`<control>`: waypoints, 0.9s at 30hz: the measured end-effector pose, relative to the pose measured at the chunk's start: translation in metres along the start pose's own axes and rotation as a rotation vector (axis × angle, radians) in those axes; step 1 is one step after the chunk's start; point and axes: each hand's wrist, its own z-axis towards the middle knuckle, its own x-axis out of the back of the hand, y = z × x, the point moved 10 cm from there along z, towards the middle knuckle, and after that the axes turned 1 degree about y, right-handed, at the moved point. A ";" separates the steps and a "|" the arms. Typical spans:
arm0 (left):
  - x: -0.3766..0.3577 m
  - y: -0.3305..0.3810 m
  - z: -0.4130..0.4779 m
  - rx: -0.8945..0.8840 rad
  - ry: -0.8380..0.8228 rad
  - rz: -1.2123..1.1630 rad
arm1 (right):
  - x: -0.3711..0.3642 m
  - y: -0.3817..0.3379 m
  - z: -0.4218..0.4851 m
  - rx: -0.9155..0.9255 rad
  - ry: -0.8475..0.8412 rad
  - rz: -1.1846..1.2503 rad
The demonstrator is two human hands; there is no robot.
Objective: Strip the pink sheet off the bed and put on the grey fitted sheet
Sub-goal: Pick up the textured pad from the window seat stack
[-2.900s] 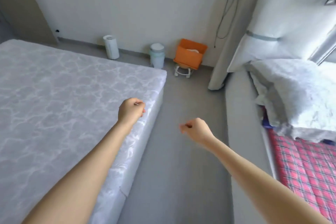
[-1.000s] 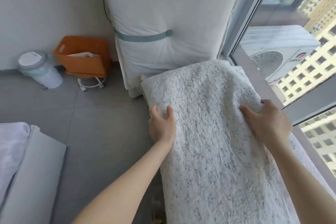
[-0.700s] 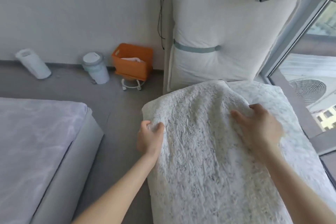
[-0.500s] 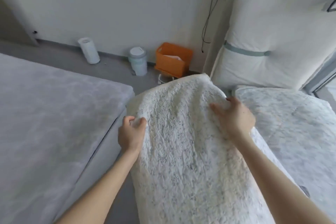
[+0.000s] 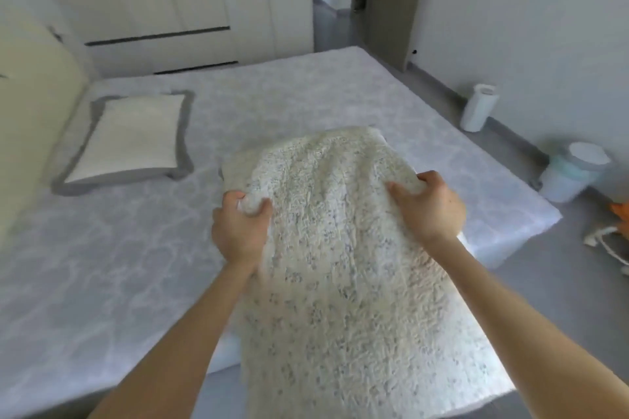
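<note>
We hold a folded, nubbly white quilt (image 5: 340,265) in both hands above the near right corner of the bed (image 5: 500,245). Our left hand (image 5: 238,231) grips its left edge, thumb on top and a bunched fold of fabric caught in the curled fingers. Our right hand (image 5: 430,211) clutches the right edge, fingers dug into the cloth. The quilt's far end reaches out over the mattress, and its near end hangs toward us. The grey sheet (image 5: 102,265), pale and marbled, covers all of the mattress top that we can see. The picture is soft with blur, so we cannot tell how it sits at the corners. A grey-bordered pillow (image 5: 132,138) lies by the cream headboard (image 5: 27,129) at the left. Beyond the bed stand a wardrobe (image 5: 187,3) and a door (image 5: 391,0). By the right wall, a paper roll (image 5: 478,109) and a lidded bin (image 5: 575,173) stand on the floor.
</note>
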 end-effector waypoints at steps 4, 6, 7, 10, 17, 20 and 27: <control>0.081 -0.075 0.053 0.144 0.141 0.018 | -0.098 -0.114 -0.008 0.202 -0.140 0.016; 0.114 -0.108 0.080 0.204 0.204 0.042 | -0.148 -0.162 -0.012 0.278 -0.202 0.025; 0.129 -0.123 0.093 0.230 0.232 0.054 | -0.171 -0.184 -0.014 0.310 -0.234 0.032; 0.168 -0.160 0.135 0.284 0.305 0.071 | -0.241 -0.244 -0.020 0.367 -0.326 0.048; 0.232 -0.234 0.231 0.359 0.359 0.170 | -0.377 -0.343 -0.043 0.372 -0.483 0.089; 0.252 -0.261 0.279 0.355 0.324 0.217 | -0.425 -0.373 -0.056 0.337 -0.493 0.102; 0.281 -0.303 0.454 0.176 0.163 0.296 | -0.522 -0.430 -0.078 0.132 -0.378 0.173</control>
